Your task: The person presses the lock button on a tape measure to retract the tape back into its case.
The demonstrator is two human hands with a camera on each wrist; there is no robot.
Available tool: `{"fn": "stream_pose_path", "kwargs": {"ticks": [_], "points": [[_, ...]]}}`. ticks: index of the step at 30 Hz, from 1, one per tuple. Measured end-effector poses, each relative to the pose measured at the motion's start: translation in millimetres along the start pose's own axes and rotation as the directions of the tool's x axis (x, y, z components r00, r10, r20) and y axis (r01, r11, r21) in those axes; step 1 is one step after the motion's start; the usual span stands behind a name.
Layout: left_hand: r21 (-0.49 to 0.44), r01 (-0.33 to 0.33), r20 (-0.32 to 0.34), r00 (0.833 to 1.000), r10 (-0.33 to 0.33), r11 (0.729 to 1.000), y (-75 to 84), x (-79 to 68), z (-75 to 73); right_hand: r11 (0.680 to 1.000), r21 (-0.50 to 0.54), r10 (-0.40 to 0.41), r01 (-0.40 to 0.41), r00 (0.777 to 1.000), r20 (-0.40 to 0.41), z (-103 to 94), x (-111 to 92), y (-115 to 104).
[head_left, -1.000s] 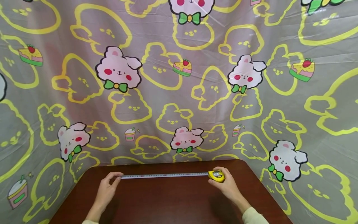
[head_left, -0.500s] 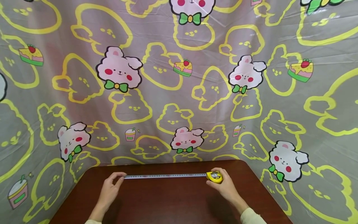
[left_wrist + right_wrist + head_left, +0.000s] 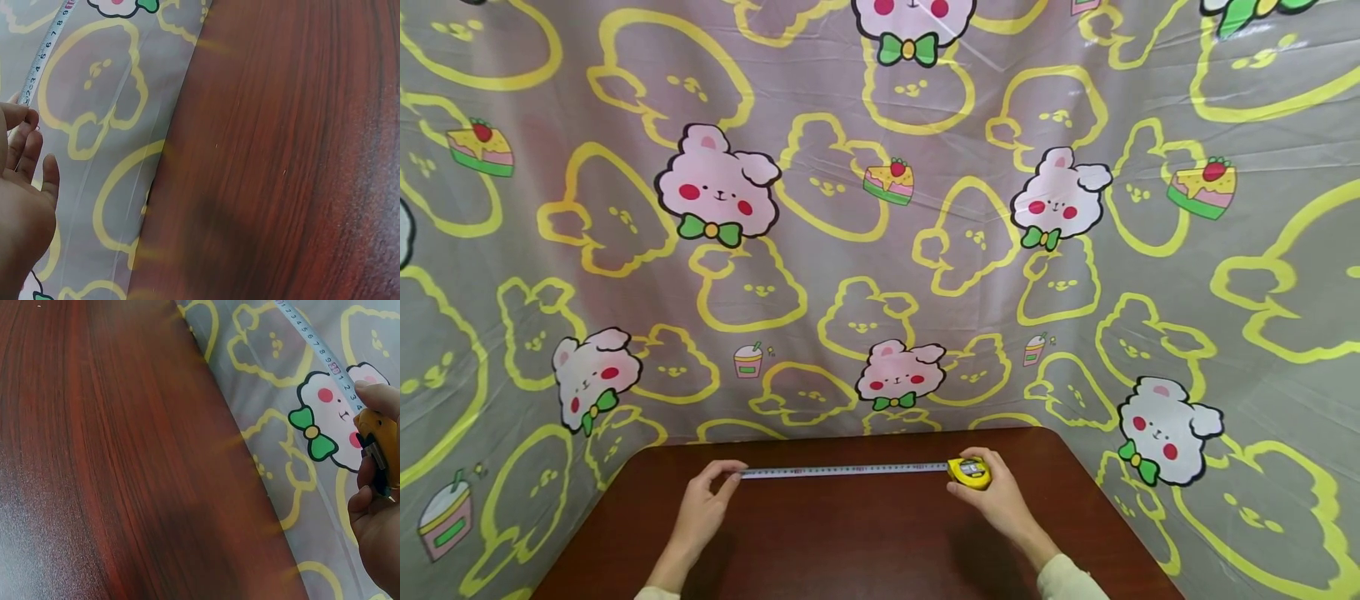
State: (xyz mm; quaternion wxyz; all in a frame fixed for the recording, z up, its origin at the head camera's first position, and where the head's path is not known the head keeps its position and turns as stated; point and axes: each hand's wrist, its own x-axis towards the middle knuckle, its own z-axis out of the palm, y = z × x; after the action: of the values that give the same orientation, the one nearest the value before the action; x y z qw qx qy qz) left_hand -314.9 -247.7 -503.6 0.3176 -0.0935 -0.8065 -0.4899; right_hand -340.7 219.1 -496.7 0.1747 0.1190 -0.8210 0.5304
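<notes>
A yellow tape measure [image 3: 969, 472] is gripped in my right hand [image 3: 1003, 496], its case between thumb and fingers. From it the white blade [image 3: 846, 471] runs out straight to the left, above the table. My left hand [image 3: 706, 498] pinches the blade's free end between thumb and fingertips. In the left wrist view the blade [image 3: 42, 53] leads away from the pinching fingers [image 3: 28, 119], low numbers nearest the hand. The right wrist view has the blade [image 3: 319, 347] entering the yellow case [image 3: 381, 440]; part of the case is cut off by the frame edge.
The dark red-brown wooden table [image 3: 835, 550] lies below both hands, with shadows of the hands on it. A grey curtain [image 3: 820, 250] printed with rabbits and yellow outlines stands behind the table and along both sides.
Both hands have moved closer together, the left one rightward and the right one leftward. The exposed stretch of blade between them has become shorter.
</notes>
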Motion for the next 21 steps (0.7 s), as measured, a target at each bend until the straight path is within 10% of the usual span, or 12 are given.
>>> {"fn": "stream_pose_path", "kwargs": {"ticks": [6,21], "points": [[-0.008,0.014,-0.009,1.0,-0.014,1.0,17.1,-2.6,2.3,1.0,0.014,0.022,-0.022,1.0,0.005,3.1,1,0],[-0.077,-0.055,-0.014,0.998,0.055,0.995,-4.2,0.3,9.8,1.0,0.018,0.014,-0.014,1.0,0.008,9.7,1,-2]]}}
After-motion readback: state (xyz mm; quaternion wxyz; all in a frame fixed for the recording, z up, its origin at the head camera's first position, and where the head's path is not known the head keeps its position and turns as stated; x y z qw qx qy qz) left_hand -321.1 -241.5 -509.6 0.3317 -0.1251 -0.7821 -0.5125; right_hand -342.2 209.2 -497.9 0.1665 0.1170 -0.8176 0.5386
